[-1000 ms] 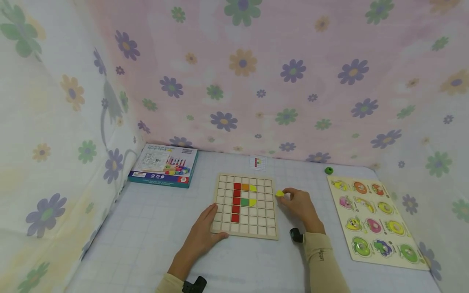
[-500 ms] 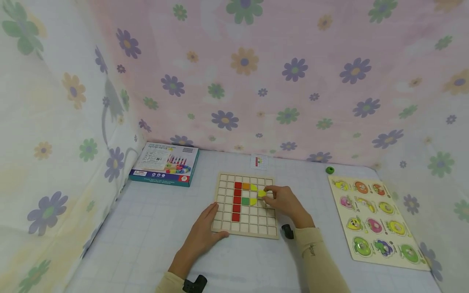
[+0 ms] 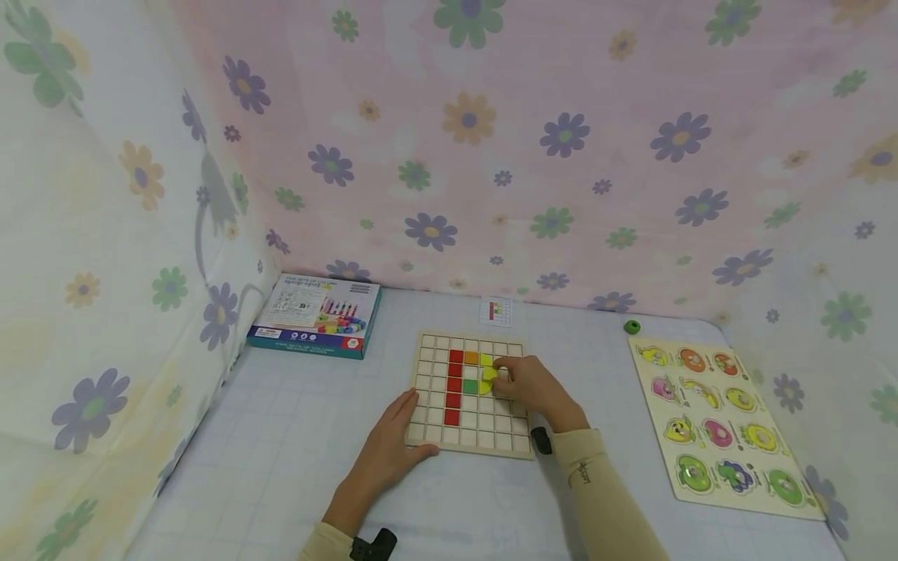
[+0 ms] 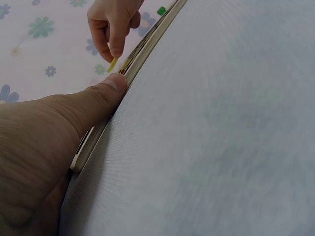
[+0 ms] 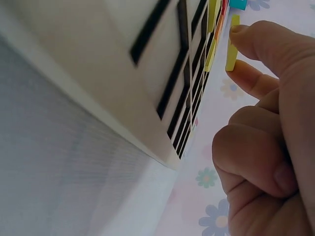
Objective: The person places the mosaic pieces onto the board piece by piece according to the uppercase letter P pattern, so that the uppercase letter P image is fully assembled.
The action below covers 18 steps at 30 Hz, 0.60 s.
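Observation:
My right hand (image 3: 539, 388) pinches a small yellow tile (image 5: 232, 46) between thumb and index finger. In the right wrist view the tile stands on edge, just off the face of the wooden grid board (image 3: 468, 449). The head view puts it over the column where two yellow tiles lie, a upper one (image 3: 486, 359) and a lower one (image 3: 484, 388). A column of red tiles (image 3: 454, 387), an orange tile (image 3: 472, 358) and a green tile (image 3: 470, 386) also lie in the grid. My left hand (image 3: 384, 436) rests at the board's near left corner, fingers along its left side, thumb on the front edge.
Behind the board lies a small card (image 3: 496, 312) printed with a coloured grid pattern. A toy box (image 3: 316, 315) is at the back left. On the right are a fruit puzzle board (image 3: 726, 421) and a green bead (image 3: 632, 327). Flowered cloth (image 3: 505, 195) walls surround the table.
My right hand has moved left, from beside the board to over its grid, carrying the yellow tile. The left hand has stayed at the corner.

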Tool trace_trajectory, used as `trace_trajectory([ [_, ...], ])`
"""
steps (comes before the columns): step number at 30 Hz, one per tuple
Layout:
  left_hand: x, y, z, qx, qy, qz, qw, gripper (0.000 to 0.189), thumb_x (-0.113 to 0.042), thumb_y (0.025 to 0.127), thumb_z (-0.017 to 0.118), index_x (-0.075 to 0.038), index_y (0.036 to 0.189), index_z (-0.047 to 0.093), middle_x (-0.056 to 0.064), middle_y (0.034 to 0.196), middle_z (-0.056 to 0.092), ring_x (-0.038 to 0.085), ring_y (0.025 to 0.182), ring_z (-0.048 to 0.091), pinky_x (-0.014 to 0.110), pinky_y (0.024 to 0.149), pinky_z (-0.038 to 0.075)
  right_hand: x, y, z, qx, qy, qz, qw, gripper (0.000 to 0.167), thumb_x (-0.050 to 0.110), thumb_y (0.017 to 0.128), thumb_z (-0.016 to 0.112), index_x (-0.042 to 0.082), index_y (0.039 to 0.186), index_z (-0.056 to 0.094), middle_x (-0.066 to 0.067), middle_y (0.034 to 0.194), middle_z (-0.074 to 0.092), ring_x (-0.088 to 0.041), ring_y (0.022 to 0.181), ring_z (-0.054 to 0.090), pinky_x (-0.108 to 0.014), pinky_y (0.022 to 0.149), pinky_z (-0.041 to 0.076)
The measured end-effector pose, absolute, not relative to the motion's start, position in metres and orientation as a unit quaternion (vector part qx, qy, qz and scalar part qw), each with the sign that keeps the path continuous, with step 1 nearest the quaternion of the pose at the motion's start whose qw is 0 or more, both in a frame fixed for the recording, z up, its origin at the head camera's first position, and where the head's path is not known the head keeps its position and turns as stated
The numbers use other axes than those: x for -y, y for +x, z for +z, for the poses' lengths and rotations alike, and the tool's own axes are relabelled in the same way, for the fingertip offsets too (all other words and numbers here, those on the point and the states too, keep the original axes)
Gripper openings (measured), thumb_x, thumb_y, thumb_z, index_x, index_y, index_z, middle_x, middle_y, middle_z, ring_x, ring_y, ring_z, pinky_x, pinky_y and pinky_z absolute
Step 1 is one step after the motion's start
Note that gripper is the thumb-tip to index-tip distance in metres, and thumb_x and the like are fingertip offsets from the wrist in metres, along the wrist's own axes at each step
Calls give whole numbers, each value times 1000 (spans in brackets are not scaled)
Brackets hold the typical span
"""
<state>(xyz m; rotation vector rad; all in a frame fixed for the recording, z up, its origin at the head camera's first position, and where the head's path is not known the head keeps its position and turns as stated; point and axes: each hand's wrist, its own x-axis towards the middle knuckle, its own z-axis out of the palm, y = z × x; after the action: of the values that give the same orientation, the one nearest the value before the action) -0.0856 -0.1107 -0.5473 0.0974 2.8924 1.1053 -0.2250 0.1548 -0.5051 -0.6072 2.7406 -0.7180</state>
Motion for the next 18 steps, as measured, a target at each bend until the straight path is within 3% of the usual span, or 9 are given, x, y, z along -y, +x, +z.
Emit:
trace_trajectory([
  [18,111,-85,-544,-931,32,362,21,103,-47,78,86,-8,159,35,4,166,34,27,154,33,45,122,39,-151,-230,-509,-941,-228,-222,113,31,26,97,68,8,122,72,6,54,41,-9,51,34,-23,48,30],
])
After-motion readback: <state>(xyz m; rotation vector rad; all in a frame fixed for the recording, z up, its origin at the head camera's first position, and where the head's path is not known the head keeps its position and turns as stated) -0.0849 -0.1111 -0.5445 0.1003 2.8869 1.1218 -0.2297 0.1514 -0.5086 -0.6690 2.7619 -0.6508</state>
